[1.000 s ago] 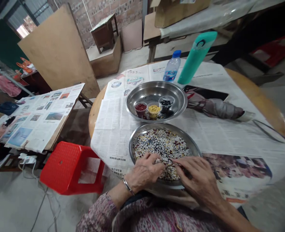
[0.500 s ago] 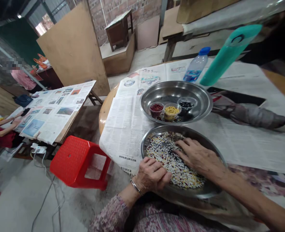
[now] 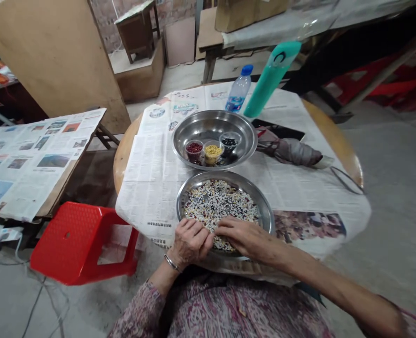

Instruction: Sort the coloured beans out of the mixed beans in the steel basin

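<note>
A steel basin (image 3: 268, 206) close to my body holds a spread of mixed white grains with dark, red and yellow beans (image 3: 222, 202). Over its near left rim, my left hand (image 3: 191, 240) is closed, fingers curled; what they hold, if anything, is hidden. My right hand (image 3: 245, 235) reaches in from the right with its fingertips drawn together among the grains near my left hand. Behind stands a second steel basin (image 3: 213, 123) with clear cups of red beans (image 3: 194, 149), yellow beans (image 3: 212, 152) and black beans (image 3: 230, 142); some loose beans lie beside them.
Newspaper (image 3: 148, 183) covers the round table. A water bottle (image 3: 239, 90), a tall teal object (image 3: 272, 82) and a folded umbrella (image 3: 292, 151) stand or lie beyond the basins. A red stool (image 3: 77, 239) and a newspaper-covered table (image 3: 46, 155) are on the left.
My right hand has drawn back toward me and left across the grains, its spread fingers now together. My left hand keeps its curled pose at the rim. The view has swung right.
</note>
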`<state>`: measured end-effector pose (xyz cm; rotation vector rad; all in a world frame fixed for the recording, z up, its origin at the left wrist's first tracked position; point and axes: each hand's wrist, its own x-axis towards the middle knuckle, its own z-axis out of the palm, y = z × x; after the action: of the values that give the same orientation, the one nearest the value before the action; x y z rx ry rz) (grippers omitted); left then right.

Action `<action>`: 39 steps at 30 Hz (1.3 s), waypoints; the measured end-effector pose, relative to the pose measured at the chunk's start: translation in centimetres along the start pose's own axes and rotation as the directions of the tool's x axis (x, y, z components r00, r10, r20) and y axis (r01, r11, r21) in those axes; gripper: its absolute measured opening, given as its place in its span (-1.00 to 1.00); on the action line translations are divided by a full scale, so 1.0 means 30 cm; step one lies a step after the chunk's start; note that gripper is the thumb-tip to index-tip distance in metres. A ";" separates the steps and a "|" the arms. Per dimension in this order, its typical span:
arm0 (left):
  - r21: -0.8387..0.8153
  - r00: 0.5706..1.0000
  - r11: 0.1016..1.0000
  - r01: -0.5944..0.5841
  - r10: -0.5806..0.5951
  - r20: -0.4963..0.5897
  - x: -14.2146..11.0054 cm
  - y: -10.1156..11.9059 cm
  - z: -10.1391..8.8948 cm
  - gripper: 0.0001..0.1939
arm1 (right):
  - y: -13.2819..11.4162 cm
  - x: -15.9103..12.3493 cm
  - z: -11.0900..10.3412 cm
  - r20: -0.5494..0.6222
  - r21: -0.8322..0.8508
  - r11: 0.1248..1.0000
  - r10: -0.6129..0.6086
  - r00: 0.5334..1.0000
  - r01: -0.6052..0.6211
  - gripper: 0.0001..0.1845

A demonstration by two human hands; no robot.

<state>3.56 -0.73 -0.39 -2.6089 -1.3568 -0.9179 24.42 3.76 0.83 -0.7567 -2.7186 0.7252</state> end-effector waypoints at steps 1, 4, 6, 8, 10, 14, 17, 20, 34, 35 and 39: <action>0.000 1.000 1.000 0.000 0.000 0.000 0.001 0.000 -0.001 -0.71 | 0.003 0.017 0.007 0.001 -0.045 0.999 -0.010 1.000 0.010 -0.67; -0.008 1.000 1.000 -0.002 0.002 -0.007 0.003 -0.001 -0.003 -0.70 | 0.033 0.068 0.003 -0.106 -0.173 0.983 0.046 0.993 -0.064 -0.65; -0.015 1.000 1.000 -0.002 0.002 -0.011 0.004 -0.001 -0.004 -0.70 | 0.061 0.094 -0.012 -0.247 -0.215 0.957 0.141 0.959 -0.196 -0.68; -0.017 1.000 1.000 -0.001 0.001 -0.009 0.005 -0.001 -0.005 -0.70 | 0.084 0.113 -0.026 -0.353 -0.225 0.918 0.234 0.906 -0.325 -0.68; -0.015 1.000 1.000 0.001 -0.001 0.005 0.005 -0.002 -0.005 -0.69 | 0.094 0.128 -0.027 -0.365 -0.211 0.910 0.266 0.892 -0.357 -0.64; -0.009 1.000 1.000 0.001 -0.001 0.012 0.004 -0.002 -0.004 -0.70 | 0.081 0.152 -0.004 -0.190 -0.060 0.979 0.181 0.965 -0.196 -0.81; -0.024 1.000 1.000 0.010 -0.009 0.013 0.001 -0.002 -0.003 -0.71 | 0.060 0.147 0.004 -0.133 0.053 0.986 0.165 0.977 -0.159 -0.77; -0.068 0.999 0.996 0.050 -0.049 0.015 -0.007 -0.003 -0.003 -0.79 | 0.033 0.106 0.002 -0.099 0.144 0.984 0.122 0.988 -0.107 -0.77; -0.183 0.993 0.980 0.075 -0.090 -0.072 -0.015 -0.005 -0.008 -0.83 | 0.080 0.108 -0.051 -0.222 -0.321 0.931 0.105 0.969 -0.175 -0.74; -0.184 0.994 0.979 0.084 -0.096 -0.060 -0.016 -0.005 -0.006 -0.83 | 0.096 0.087 -0.066 -0.249 -0.332 0.919 0.130 0.960 -0.210 -0.76; -0.189 0.993 0.978 0.091 -0.104 -0.059 -0.015 -0.005 -0.003 -0.83 | 0.114 -0.037 -0.065 -0.217 -0.309 0.923 0.166 0.962 -0.229 -0.65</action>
<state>3.19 -0.99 -0.60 -2.6337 -1.4595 -1.1916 27.47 6.49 0.62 -1.1272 -2.6439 0.2115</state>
